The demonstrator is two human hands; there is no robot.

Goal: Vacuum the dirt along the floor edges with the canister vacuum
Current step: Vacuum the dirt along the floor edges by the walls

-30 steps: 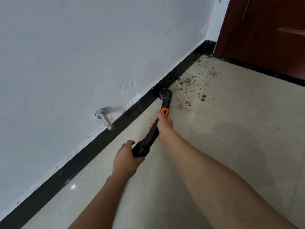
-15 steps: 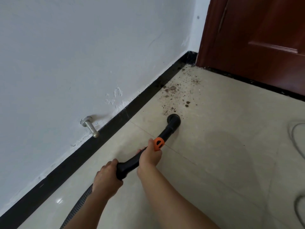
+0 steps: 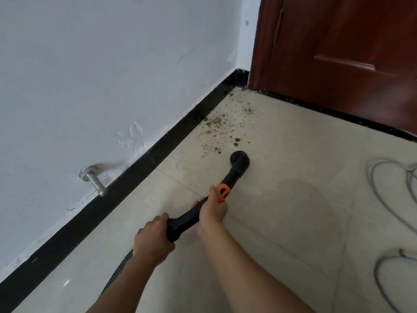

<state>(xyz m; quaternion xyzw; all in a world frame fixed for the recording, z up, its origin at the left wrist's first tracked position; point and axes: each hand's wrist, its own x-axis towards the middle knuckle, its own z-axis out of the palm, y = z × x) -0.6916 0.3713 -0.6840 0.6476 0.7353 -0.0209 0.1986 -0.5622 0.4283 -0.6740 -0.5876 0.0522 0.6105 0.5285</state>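
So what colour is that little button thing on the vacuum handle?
Orange. The button sits on the black vacuum handle, clearest in the head view.

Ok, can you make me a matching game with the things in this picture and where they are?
Things:
1. dirt
2. door stopper
3. grey cable
4. vacuum nozzle

Places:
A. sticking out of the white wall
B. looped on the floor at the right
C. scattered by the black baseboard near the door
D. on the tile just this side of the dirt

Pairs: 1-C, 2-A, 3-B, 4-D
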